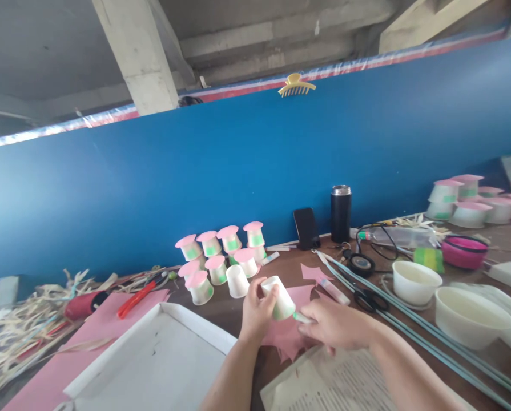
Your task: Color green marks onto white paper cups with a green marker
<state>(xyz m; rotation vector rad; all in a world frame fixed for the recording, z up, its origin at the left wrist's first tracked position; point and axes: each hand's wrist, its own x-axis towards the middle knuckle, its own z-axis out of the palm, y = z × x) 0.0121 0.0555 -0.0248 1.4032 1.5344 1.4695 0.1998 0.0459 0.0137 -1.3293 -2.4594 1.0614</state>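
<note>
My left hand is closed around a small white paper cup, tilted with its upper end toward the left. In my right hand is a slim pale stick with a green end, touching or nearly touching the cup's lower edge. Its exact kind I cannot make out. Beneath both hands lie pink paper scraps with jagged edges. Just beyond my left hand a plain white cup stands on the table. Behind it are several cups with pink paper tops and green patches, some stacked.
A white tray lies at left, beside pink sheets and loose strips. A printed sheet is in front. To the right are black scissors, pale blue cords and white bowls. A blue panel stands behind.
</note>
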